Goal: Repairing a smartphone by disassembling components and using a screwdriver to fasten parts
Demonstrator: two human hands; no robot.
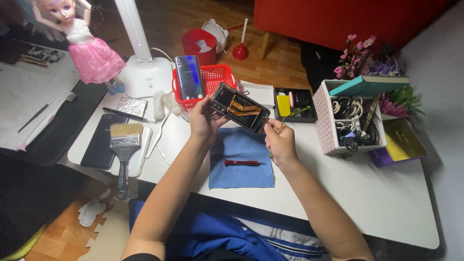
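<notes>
Opened phone, back cover off, orange flex cables showing inside, held tilted in the air above the blue cloth. Left hand gripping its left end, fingers curled around the edge. Right hand at its right end, fingers pinched on a thin green-tipped tool. On the cloth, near side, 1 red screwdriver lying flat. Farther off, red basket with a phone back panel leaning upright against it. Left on the white table, wide paintbrush across a dark phone. Right, pink organizer box full of cables.
</notes>
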